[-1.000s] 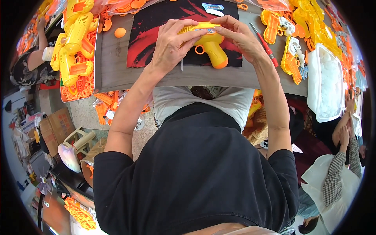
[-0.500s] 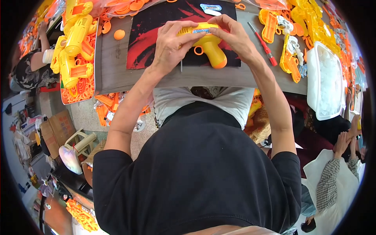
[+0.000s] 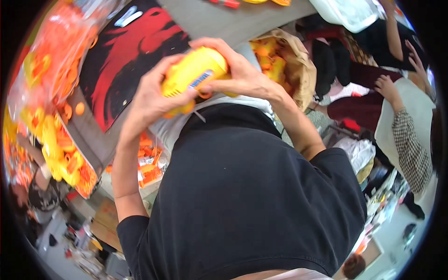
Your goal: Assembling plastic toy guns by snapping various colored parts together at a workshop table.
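I hold a yellow plastic toy gun (image 3: 196, 70) in the air between both hands, over the near edge of the table and in front of my lap. A small blue and white sticker (image 3: 200, 80) shows on its side. My left hand (image 3: 156, 88) wraps round the slotted end, its thumb along the lower side. My right hand (image 3: 240, 70) grips the other end, the thumb pressed close to the sticker. The handle is mostly hidden by my right hand. A thin metal rod (image 3: 199, 116) shows just below the toy gun.
On the table (image 3: 224, 21) lies a black and red mat (image 3: 135, 51) with blue and white stickers (image 3: 128, 16). A bag of orange parts (image 3: 70, 60) and a tray of yellow bodies (image 3: 58, 149) are left. A sack of yellow toys (image 3: 294, 65) stands right, near co-workers.
My view has turned and swung to the right. Both hands have brought the toy gun off the mat toward my body and tilted it. The sack at the right shows more fully.
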The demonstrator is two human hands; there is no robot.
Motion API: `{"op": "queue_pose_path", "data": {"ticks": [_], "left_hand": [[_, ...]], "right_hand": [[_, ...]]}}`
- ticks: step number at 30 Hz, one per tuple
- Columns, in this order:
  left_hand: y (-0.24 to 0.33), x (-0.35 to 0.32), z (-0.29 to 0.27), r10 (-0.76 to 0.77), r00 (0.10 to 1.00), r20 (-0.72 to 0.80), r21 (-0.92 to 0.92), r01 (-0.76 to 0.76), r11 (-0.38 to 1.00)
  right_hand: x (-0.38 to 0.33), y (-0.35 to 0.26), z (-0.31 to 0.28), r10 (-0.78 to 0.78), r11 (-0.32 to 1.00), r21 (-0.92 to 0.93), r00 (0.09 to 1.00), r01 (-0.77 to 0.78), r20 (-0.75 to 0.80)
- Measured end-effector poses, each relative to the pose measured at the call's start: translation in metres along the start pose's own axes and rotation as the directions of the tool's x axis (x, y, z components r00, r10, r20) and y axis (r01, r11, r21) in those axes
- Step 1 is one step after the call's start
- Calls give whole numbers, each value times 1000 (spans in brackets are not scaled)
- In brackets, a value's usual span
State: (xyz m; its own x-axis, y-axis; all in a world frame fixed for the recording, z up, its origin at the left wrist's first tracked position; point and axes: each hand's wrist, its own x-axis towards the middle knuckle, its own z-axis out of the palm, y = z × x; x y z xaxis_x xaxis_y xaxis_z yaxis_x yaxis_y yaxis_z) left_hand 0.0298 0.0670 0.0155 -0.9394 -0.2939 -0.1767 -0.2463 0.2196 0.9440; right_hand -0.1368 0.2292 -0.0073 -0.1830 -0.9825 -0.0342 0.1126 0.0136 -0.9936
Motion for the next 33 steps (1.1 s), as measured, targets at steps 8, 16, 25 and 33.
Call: {"op": "queue_pose_path", "data": {"ticks": [8, 16, 25, 33], "left_hand": [[36, 34, 41, 313, 948, 62, 265, -318, 910], [25, 26, 31, 149, 980, 131, 113, -164, 980], [9, 13, 7, 44, 986, -160, 2, -44, 999], [-8, 0, 0, -87, 961, -264, -277, 11, 961]], "right_hand": [[-151, 131, -86, 442, 789, 612, 642, 53, -626], [-155, 237, -129, 3, 920, -3, 14, -393, -1000], [28, 2, -119, -620, 302, -926, 692, -224, -370], [45, -24, -162, -208, 306, -916, 920, -261, -332]]}}
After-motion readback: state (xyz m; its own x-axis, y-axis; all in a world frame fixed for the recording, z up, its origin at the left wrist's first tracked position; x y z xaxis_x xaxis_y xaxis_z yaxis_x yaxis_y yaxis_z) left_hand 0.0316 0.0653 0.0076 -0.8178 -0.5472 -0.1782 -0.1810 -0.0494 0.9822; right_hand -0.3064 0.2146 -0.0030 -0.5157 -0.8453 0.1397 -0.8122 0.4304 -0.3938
